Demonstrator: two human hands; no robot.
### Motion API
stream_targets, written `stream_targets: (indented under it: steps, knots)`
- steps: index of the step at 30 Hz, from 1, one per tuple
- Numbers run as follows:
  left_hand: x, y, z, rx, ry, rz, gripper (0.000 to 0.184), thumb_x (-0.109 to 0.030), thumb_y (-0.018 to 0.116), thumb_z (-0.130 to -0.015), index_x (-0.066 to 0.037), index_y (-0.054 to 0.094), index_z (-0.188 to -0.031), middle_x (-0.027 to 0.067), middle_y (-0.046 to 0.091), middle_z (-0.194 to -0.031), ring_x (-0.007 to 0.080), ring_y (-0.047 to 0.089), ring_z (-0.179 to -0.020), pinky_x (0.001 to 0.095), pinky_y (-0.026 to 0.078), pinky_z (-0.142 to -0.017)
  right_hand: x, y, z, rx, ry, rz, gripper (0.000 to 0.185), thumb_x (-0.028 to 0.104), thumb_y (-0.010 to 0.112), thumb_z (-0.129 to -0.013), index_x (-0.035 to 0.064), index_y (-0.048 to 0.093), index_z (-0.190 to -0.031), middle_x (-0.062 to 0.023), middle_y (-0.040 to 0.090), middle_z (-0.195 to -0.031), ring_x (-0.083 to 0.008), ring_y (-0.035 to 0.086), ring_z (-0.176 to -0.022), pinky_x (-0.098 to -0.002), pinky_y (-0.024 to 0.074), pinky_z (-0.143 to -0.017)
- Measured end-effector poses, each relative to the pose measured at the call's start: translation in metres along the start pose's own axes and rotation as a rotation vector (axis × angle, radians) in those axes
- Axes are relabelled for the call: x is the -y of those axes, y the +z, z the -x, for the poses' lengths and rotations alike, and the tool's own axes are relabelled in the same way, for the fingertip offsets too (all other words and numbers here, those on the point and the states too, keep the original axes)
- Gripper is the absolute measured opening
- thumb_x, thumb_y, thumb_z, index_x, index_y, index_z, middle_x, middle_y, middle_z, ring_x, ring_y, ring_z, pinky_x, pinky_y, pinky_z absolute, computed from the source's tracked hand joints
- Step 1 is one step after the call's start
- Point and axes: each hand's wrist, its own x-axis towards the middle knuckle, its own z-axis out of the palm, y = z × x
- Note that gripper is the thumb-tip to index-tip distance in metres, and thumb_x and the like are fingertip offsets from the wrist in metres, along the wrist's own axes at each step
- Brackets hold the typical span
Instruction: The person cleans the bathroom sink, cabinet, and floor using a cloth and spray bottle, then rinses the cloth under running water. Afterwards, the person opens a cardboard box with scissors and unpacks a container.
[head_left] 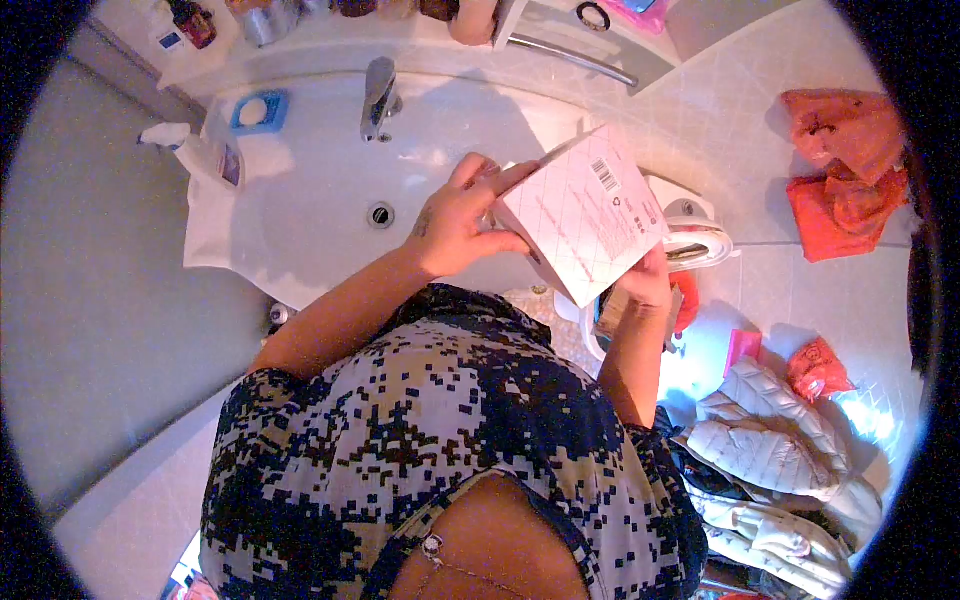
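Observation:
Both hands hold up a pale pink box (580, 222) with a barcode and small print on the face toward me. My left hand (462, 222) grips its left side, thumb along the lower edge and fingers on the upper edge. Under the lower right corner is my right hand (648, 282), its fingers mostly hidden behind the box. The box is tilted, above the right end of a white sink (310, 215). What lies directly behind the box is hidden.
A chrome faucet (378, 98) stands at the sink's back. Left of it are a blue soap dish (259, 112) and a white spray bottle (205, 158). A white toilet seat (698, 245) is to the right. Red bags (845, 170) and jackets (780, 430) hang at the right.

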Motion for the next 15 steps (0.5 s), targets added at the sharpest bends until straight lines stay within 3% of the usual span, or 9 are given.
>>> stream_targets:
  steps: [3, 5, 8, 9, 11, 15]
  knots:
    - [-0.001, -0.001, 0.002, -0.002, 0.009, -0.103, 0.075, -0.026, 0.079, -0.061, -0.018, 0.048, -0.129, 0.0109, 0.046, -0.101, 0.0270, 0.052, -0.091, 0.0342, 0.045, -0.081, 0.001, 0.008, -0.009, -0.133, 0.134, -0.276, 0.087, 0.034, 0.076, -0.061, 0.0042, 0.033, -0.130, -0.0130, 0.049, -0.123, -0.0253, 0.049, -0.113, -0.0367, 0.0397, -0.095]
    - [0.000, 0.002, 0.002, -0.018, 0.077, -0.249, 0.071, -0.025, 0.077, -0.064, -0.018, 0.049, -0.128, 0.0113, 0.046, -0.102, 0.0274, 0.053, -0.088, 0.0349, 0.046, -0.080, 0.004, 0.026, -0.011, -0.211, 0.134, -0.197, 0.083, 0.031, 0.070, -0.065, 0.0027, 0.031, -0.133, -0.0152, 0.046, -0.127, -0.0274, 0.047, -0.116, -0.0385, 0.0399, -0.097]
    - [0.003, 0.006, -0.001, -0.052, 0.203, -0.226, 0.073, -0.029, 0.079, -0.062, -0.014, 0.050, -0.127, 0.0122, 0.045, -0.103, 0.0274, 0.054, -0.086, 0.0348, 0.046, -0.078, -0.012, 0.028, -0.008, -0.374, 0.115, -0.345, 0.075, 0.027, 0.064, -0.069, 0.0007, 0.032, -0.133, -0.0176, 0.047, -0.126, -0.0303, 0.048, -0.115, -0.0408, 0.0403, -0.097]
    - [-0.005, 0.006, -0.003, -0.062, 0.155, -0.163, 0.073, -0.030, 0.079, -0.061, -0.013, 0.050, -0.126, 0.0126, 0.045, -0.103, 0.0271, 0.054, -0.087, 0.0345, 0.046, -0.077, -0.021, 0.025, -0.006, -0.434, 0.106, -0.436, 0.073, 0.025, 0.062, -0.070, 0.0001, 0.033, -0.132, -0.0182, 0.048, -0.125, -0.0313, 0.049, -0.114, -0.0414, 0.0405, -0.097]
    - [-0.029, 0.005, -0.008, -0.087, 0.060, -0.034, 0.074, -0.031, 0.081, -0.059, -0.009, 0.051, -0.123, 0.0135, 0.045, -0.104, 0.0264, 0.054, -0.088, 0.0340, 0.047, -0.077, -0.031, 0.024, -0.002, -0.450, 0.047, -0.439, 0.070, 0.024, 0.061, -0.071, -0.0005, 0.034, -0.131, -0.0185, 0.050, -0.123, -0.0325, 0.051, -0.112, -0.0427, 0.0405, -0.097]
    - [-0.031, 0.017, -0.013, -0.183, 0.086, -0.063, 0.069, -0.028, 0.079, -0.058, -0.006, 0.053, -0.117, 0.0143, 0.045, -0.104, 0.0254, 0.053, -0.088, 0.0328, 0.046, -0.076, -0.034, 0.021, -0.004, -0.430, 0.026, -0.513, 0.071, 0.025, 0.061, -0.069, -0.0005, 0.035, -0.131, -0.0178, 0.052, -0.121, -0.0332, 0.052, -0.110, -0.0436, 0.0404, -0.097]
